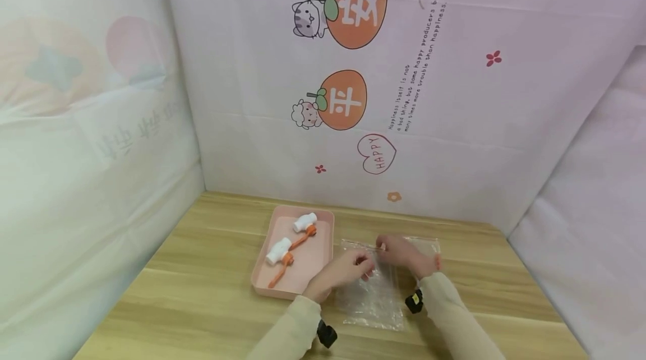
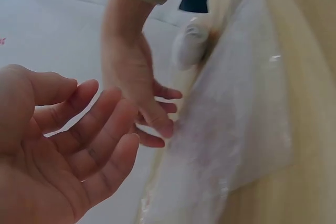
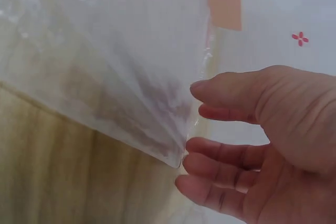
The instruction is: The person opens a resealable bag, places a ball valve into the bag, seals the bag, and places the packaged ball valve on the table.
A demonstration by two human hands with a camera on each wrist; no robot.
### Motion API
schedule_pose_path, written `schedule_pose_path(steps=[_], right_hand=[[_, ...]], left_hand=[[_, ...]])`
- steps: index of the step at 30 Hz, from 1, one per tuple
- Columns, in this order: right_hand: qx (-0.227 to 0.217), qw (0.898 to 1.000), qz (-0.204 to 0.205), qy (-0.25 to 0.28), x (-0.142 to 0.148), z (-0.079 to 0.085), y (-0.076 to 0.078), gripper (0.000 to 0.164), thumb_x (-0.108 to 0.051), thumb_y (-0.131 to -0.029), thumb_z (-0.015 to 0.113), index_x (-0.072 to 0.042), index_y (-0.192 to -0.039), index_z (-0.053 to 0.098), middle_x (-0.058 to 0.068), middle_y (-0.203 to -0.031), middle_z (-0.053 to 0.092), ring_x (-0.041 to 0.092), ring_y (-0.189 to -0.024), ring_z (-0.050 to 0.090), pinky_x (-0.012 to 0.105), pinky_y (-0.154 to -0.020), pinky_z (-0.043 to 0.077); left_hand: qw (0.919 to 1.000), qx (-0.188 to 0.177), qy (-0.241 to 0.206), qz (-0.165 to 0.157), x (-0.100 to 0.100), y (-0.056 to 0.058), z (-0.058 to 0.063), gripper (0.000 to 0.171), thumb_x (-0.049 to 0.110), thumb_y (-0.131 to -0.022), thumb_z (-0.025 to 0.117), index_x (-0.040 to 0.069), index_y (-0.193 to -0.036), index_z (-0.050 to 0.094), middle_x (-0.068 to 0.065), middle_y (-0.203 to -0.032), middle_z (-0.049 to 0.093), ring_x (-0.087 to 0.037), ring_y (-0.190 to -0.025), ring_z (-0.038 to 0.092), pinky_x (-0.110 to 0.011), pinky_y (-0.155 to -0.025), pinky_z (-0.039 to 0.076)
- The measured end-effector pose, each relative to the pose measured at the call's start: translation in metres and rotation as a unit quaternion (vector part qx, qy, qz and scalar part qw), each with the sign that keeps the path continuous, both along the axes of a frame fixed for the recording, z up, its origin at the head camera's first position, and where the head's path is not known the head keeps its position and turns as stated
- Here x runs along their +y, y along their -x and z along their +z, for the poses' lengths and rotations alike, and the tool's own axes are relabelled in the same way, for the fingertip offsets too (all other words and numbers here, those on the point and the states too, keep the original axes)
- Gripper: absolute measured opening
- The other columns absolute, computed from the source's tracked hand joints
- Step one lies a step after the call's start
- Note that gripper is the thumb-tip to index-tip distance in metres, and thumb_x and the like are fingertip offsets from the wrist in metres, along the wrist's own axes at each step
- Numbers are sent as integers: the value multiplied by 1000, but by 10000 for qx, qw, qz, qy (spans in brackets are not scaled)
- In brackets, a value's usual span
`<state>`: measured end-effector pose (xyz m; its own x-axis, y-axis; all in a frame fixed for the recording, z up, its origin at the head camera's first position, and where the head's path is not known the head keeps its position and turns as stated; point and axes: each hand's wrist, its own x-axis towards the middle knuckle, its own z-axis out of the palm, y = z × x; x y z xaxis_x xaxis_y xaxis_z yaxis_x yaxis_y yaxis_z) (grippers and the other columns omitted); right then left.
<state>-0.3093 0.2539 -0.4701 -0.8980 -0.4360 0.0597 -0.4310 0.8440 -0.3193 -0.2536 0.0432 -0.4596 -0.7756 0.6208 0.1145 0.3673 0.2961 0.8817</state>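
Note:
A clear zip bag (image 1: pixel 373 298) lies on the table with both hands at its top end. My left hand (image 1: pixel 348 267) hovers over its left side, fingers loosely bent and holding nothing, as the left wrist view shows. At the upper right corner is my right hand (image 1: pixel 401 250). In the right wrist view its thumb and fingers (image 3: pixel 226 90) are apart, fingertips right at the bag's edge. Under the right wrist lies a second clear bag (image 1: pixel 429 246), partly hidden by the arm. A white rounded piece (image 2: pixel 190 45) shows beside that wrist in the left wrist view.
Left of the bags stands a pink tray (image 1: pixel 328 225) holding two white ball valves with orange lever handles, one valve (image 1: pixel 305 221) behind the other (image 1: pixel 278 251). Printed white cloth (image 1: pixel 252 96) rises behind the wooden table (image 1: pixel 166 298) and along both sides.

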Motion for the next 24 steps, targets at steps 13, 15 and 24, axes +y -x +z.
schedule_pose_path(steps=[13,15,24], right_hand=[[192,9994,-60,-284,-3,-10,4,8,-8,-78,68,-6,-82,62,5,-77,63,16,-67,53,35,-62,46],[191,9995,-75,-261,-3,-11,4,7,-7,-78,68,-6,-81,62,6,-77,63,16,-66,53,35,-62,46],[388,9991,-40,-172,-5,-14,7,8,-2,-77,67,-7,-77,61,2,-72,61,14,-63,50,30,-59,45]], left_hand=[[9868,973,1226,-410,8,-13,-21,21,25,-93,52,17,-78,64,13,-65,54,1,-56,48,-16,-52,41],[9867,889,1282,-448,9,-14,-23,21,26,-94,53,17,-78,63,12,-64,55,1,-55,48,-16,-52,42],[9855,685,1512,-341,9,-16,-24,21,30,-93,53,20,-77,61,13,-62,55,-1,-55,49,-18,-51,41]])
